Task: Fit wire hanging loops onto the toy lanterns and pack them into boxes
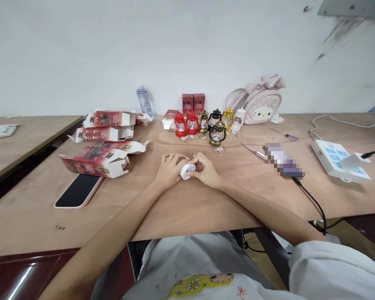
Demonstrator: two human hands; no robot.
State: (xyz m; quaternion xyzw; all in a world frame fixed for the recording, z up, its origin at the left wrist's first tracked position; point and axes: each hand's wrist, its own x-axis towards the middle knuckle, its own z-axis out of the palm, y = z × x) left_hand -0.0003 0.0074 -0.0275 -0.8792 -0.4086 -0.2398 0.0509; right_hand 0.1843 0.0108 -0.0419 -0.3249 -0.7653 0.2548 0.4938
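Two hands, left [171, 170] and right [206, 171], pinch one round white piece [187, 171] between fingers and thumbs, seven small lanterns [217, 134] beyond.

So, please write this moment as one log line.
left hand: holding white round part | right hand: gripping same part | beyond: small lanterns | left side: opened red boxes

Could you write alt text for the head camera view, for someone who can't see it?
Two bare hands, left and right, hold a small round white part over a wooden table. Behind them stand miniature lanterns in red, black, gold and white, with opened red cartons to the left.
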